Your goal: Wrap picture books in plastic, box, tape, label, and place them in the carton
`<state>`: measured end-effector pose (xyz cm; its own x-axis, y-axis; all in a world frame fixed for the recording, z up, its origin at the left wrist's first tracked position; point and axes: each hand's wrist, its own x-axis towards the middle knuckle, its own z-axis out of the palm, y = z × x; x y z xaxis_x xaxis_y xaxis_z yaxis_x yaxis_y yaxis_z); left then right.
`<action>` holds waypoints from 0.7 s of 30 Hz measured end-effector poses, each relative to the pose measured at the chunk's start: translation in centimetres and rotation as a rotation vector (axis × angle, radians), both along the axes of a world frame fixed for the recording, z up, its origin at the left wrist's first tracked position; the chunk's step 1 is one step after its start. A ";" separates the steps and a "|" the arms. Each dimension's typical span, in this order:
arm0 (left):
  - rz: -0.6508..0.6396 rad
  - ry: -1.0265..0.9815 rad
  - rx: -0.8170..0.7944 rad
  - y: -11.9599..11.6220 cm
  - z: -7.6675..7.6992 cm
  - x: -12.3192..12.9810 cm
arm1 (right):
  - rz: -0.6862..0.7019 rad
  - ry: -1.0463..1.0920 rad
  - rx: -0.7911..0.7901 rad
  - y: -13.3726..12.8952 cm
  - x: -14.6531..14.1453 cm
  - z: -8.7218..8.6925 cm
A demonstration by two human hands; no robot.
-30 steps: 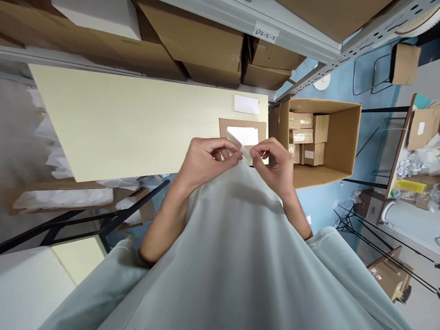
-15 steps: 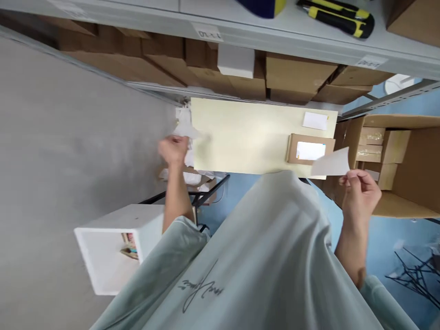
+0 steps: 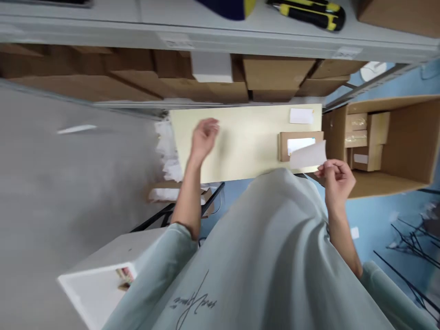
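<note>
My right hand (image 3: 337,183) pinches a white label (image 3: 308,155) by its right end. The label hangs over the front edge of a small cardboard box (image 3: 283,149) and covers part of the white sticker (image 3: 298,143) on it. My left hand (image 3: 204,139) is over the left part of the pale yellow tabletop (image 3: 247,137), its fingers loosely bent and apart, with nothing in them. To its left, a thin white scrap (image 3: 77,129) shows against the grey wall or floor, seemingly in the air.
Another white label (image 3: 301,115) lies at the tabletop's back right. A large open carton (image 3: 409,137) with small boxes stands on the right. White scraps (image 3: 168,151) hang by the left edge. Above are a shelf of boxes (image 3: 278,73) and a yellow-black utility knife (image 3: 311,13).
My left hand has let go of the white scrap and moved right, over the tabletop. The scrap is now far to the left. My right hand still holds its label.
</note>
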<state>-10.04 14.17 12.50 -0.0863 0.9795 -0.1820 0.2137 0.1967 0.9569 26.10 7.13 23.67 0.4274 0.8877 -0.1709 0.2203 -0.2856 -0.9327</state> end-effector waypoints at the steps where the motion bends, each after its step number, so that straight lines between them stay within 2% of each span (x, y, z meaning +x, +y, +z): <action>1: -0.035 -0.078 -0.022 -0.3 0.1 2.8 | -0.010 -0.029 0.022 0.0 0.0 -0.2; 3: -0.122 -0.256 -0.074 -1.6 1.1 9.4 | 0.019 -0.138 0.055 0.1 0.0 -0.7; 4: -0.125 -0.428 -0.153 -2.5 2.0 12.7 | 0.058 -0.222 0.069 0.1 0.2 -0.9; 6: -0.053 -0.647 -0.241 -3.9 4.1 18.1 | 0.162 -0.386 0.097 0.2 0.7 -1.4; 8: 0.070 -0.738 -0.282 -4.6 5.8 21.4 | 0.281 -0.477 0.125 0.2 1.4 -1.9; 11: 0.211 -0.693 -0.303 -4.5 6.6 23.6 | 0.426 -0.468 0.123 0.1 2.5 -2.6; 17: 0.302 -0.479 -0.287 -4.1 5.6 24.7 | 0.684 -0.336 -0.047 0.4 5.2 -3.4; 19: 0.278 -0.400 -0.272 -4.2 5.3 24.7 | 0.702 -0.274 -0.073 1.3 6.7 -3.1; 21: 0.232 -0.327 -0.267 -4.3 5.4 24.4 | 0.612 -0.235 -0.065 2.7 8.6 -2.8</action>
